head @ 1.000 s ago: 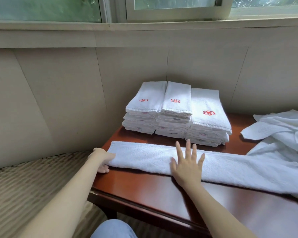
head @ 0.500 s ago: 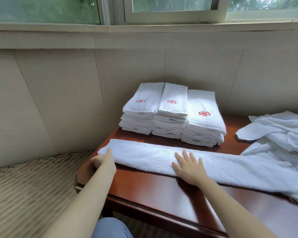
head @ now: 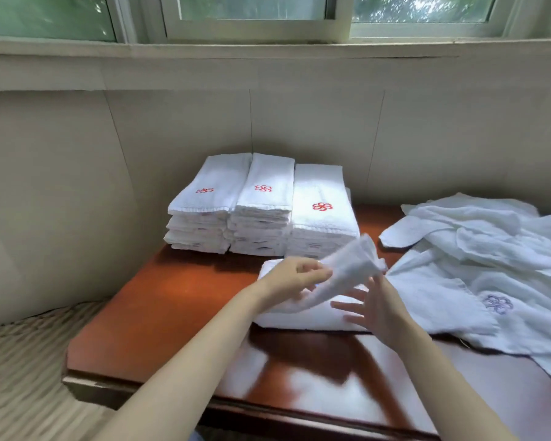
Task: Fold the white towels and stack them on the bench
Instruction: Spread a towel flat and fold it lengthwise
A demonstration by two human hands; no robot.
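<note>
Towel number next lies mid-fold at the table's middle: left hand pinches its raised end, right hand hovers with fingers spread. Three folded stacks stand behind; a loose heap waits on the right.

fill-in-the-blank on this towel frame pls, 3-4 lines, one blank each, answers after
1. The folded towels against the wall stand in ___ stacks.
2. The emblem on top of each stack is ___ in colour.
3. The ___ hand pinches the lifted end of the towel being folded, while the other hand is spread open beside it.
4. The loose towels lie heaped at the ___ end of the bench.

Missing words: three; red; left; right
</note>
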